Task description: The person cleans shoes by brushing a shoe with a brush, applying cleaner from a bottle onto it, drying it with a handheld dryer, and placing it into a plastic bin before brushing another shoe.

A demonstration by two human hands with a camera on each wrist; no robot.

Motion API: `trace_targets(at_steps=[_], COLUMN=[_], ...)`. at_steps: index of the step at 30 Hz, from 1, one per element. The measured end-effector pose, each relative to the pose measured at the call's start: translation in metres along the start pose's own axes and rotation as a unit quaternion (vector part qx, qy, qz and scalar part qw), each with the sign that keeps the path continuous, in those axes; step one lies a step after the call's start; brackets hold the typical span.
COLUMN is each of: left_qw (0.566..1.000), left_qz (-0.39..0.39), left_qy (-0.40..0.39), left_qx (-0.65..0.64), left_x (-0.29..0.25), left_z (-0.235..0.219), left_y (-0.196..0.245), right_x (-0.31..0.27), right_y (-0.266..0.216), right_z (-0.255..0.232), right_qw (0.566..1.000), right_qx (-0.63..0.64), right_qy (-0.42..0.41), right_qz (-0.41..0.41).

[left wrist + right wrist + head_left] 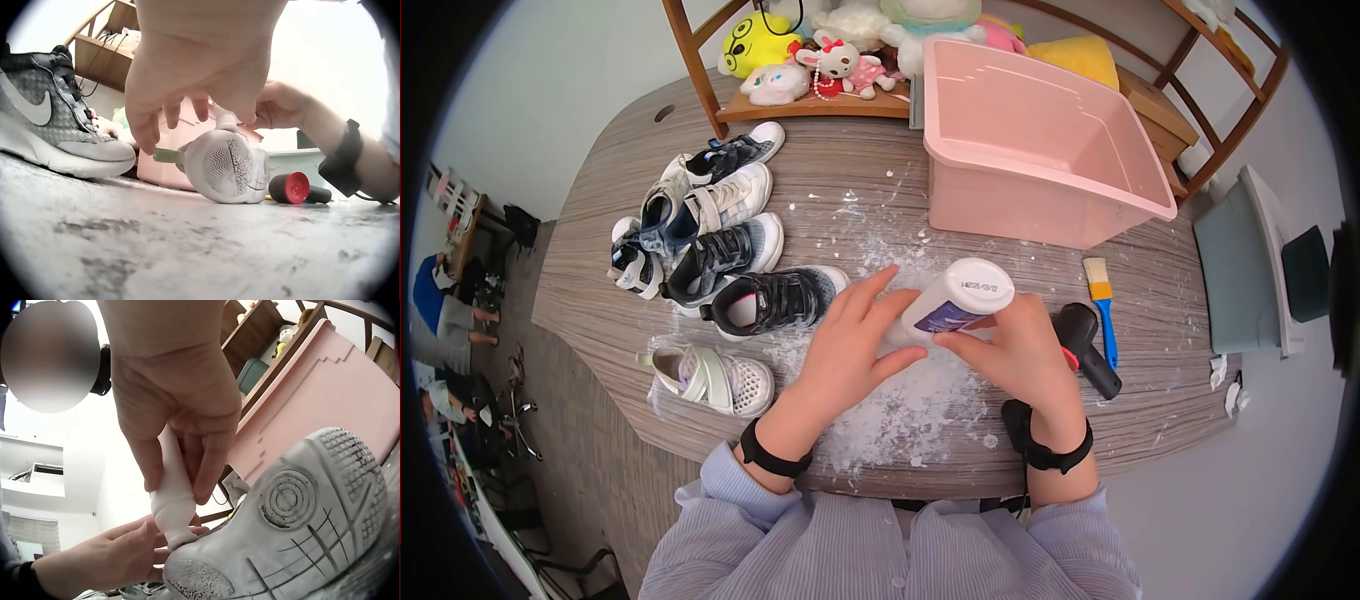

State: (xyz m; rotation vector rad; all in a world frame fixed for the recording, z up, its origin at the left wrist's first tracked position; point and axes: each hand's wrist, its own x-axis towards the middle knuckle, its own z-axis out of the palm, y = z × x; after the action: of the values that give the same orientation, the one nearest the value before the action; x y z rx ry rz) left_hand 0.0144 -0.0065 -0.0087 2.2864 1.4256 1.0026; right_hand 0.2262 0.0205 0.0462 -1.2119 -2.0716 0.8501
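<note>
My right hand grips a white bottle with a dark blue label, tipped upside down. In the right wrist view its narrow nozzle end points at a whitish shoe with a grey patterned sole. The left wrist view shows this shoe on its side, sole outward, with a green tab. Hands and bottle mostly hide it in the head view. My left hand is spread beside the bottle, fingers extended and thumb toward it. One left fingertip is right by the green tab. White residue covers the table below.
Several shoes stand at the left, with a white-and-green one nearest. A pink bin is at the back. A black tool and blue-handled brush lie right. Plush toys sit on a wooden shelf.
</note>
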Motion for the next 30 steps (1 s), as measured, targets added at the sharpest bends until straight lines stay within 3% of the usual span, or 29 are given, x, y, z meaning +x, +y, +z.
trace_targets(at_steps=[4, 6, 7, 9, 13, 15, 24, 30], left_qw=[1.0, 1.0, 0.999, 0.999, 0.999, 0.999, 0.997, 0.999], left_qz=[0.006, 0.007, 0.007, 0.006, 0.005, 0.008, -0.025, -0.024], left_qy=[-0.018, -0.02, -0.022, -0.025, -0.034, -0.03, -0.057, -0.046], left_qx=[-0.017, -0.02, -0.022, -0.024, -0.023, -0.022, -0.04, -0.016], left_x=[-0.001, -0.001, -0.001, -0.001, -0.001, -0.002, -0.002, -0.004], left_z=[0.004, 0.003, 0.003, 0.004, 0.005, 0.006, 0.006, 0.007], left_y=[-0.005, -0.004, -0.004, -0.004, -0.005, -0.006, -0.01, -0.007], right_x=[0.0, -0.004, -0.004, -0.006, -0.008, -0.004, -0.006, -0.008], right_y=[-0.004, -0.017, -0.018, -0.019, -0.02, -0.016, -0.017, -0.014], right_z=[-0.001, -0.004, -0.005, -0.006, -0.008, -0.014, -0.019, -0.026], right_qw=[1.0, 0.996, 0.996, 0.986, 0.981, 0.973, 0.99, 0.99], right_qx=[0.001, 0.062, 0.062, 0.102, 0.103, -0.043, -0.002, -0.019], right_qy=[-0.024, 0.06, 0.06, 0.117, 0.146, 0.112, 0.108, 0.117], right_qz=[0.009, -0.003, -0.003, -0.059, -0.079, -0.194, -0.093, -0.074])
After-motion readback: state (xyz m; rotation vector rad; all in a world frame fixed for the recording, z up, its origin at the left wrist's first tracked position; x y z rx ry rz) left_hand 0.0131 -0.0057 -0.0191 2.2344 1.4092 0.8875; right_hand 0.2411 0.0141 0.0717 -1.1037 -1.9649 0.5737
